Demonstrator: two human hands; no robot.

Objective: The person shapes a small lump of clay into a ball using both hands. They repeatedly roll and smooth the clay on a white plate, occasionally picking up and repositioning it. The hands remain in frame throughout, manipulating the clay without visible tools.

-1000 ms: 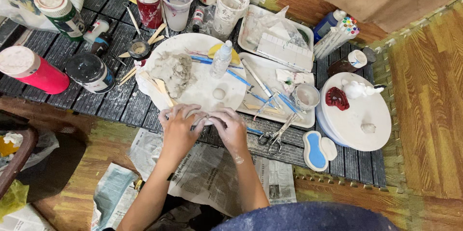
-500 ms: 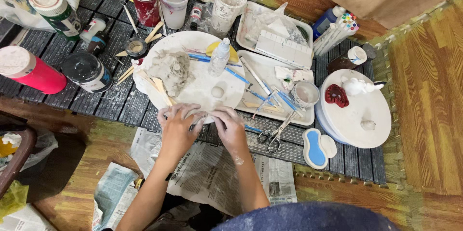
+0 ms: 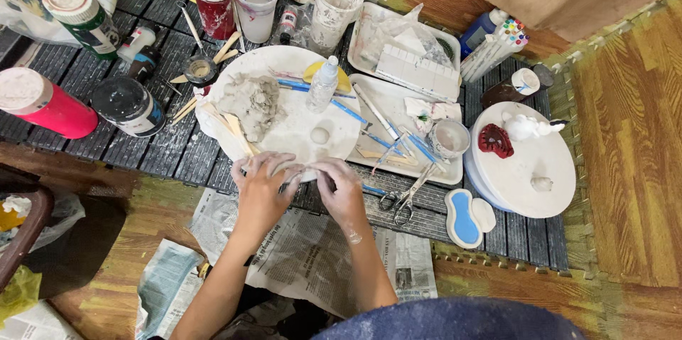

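Two hands work at the near edge of a dark slatted tabletop point(image 3: 163, 148) that carries all the materials.

Largest items first. Sheets of newspaper point(image 3: 305, 255) lie on the wooden floor under the forearms. A round white turntable point(image 3: 529, 162) sits at the right of the tabletop and bears a dark red ruffled piece point(image 3: 495, 140), a white figurine point(image 3: 524, 127) and a small pale lump point(image 3: 541, 184). A round white plate point(image 3: 291, 123) occupies the centre; a grey clay mass point(image 3: 252, 102) rests on its left part, a small clear bottle point(image 3: 323, 83) lies on its upper right, and wooden modelling sticks point(image 3: 231, 127) cross its left rim. Two white trays point(image 3: 398, 109) stand between the plate and the turntable, holding a ridged white palette point(image 3: 412, 70), thin tools and a small cup point(image 3: 447, 139).

At the left, a red paint bottle point(image 3: 42, 102) lies on its side just beside a black jar point(image 3: 128, 104). Scissors point(image 3: 401, 198) lie near the front edge, with a blue-and-white kidney-shaped dish point(image 3: 465, 216) to their right.

Left hand point(image 3: 261, 184): fingers curled downward at the near rim of the plate, pressed onto a small pale clay piece point(image 3: 295, 171). Right hand point(image 3: 341, 187): fingers likewise bent and closed on the same piece from the other side. The fingertips of both hands meet over it, and the piece is mostly hidden beneath them, so its shape cannot be determined. White residue coats both hands.
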